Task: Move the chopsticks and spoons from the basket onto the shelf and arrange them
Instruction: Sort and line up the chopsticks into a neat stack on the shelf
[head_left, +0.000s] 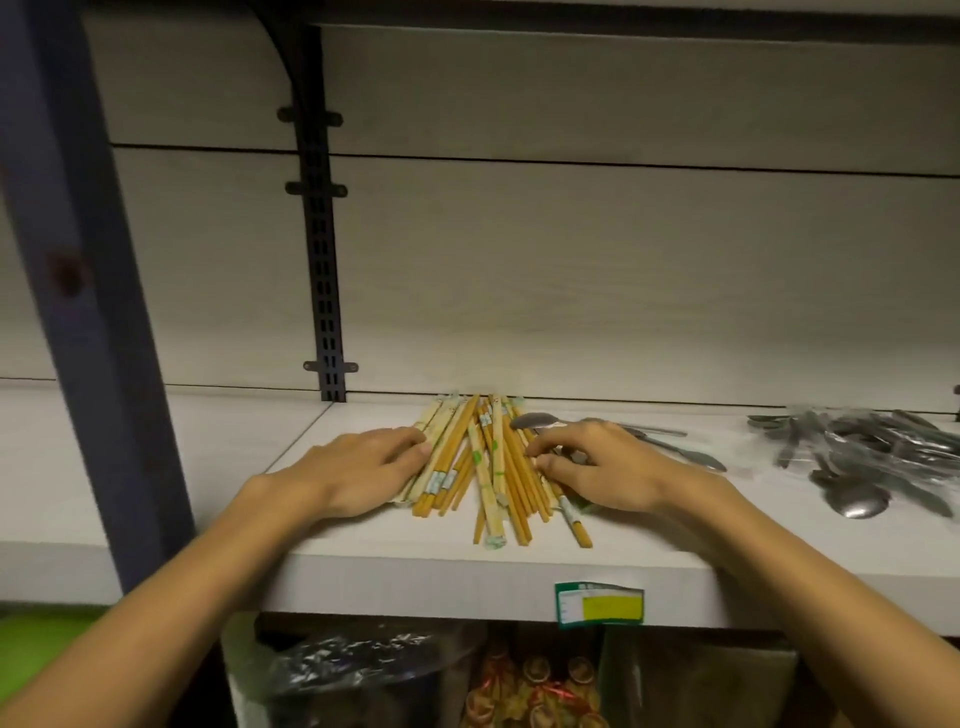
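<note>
A heap of paper-banded wooden chopsticks (488, 467) lies at frame centre on the white shelf (363, 566). The left hand (358, 467) presses flat, fingers relaxed, against the heap's left side. The right hand (592, 467), fingers curled, pinches sticks on its right. Loose spoons (649, 439) lie behind it, and bagged spoons (872, 457) sit at right. The green-and-yellow price tag (599, 605) is unreadable.

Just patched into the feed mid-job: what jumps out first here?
A fan of yellow chopsticks lies at the middle of the white shelf, with the left hand and right hand pressing in on its two sides. A heap of metal spoons lies at the shelf's right end.
</note>
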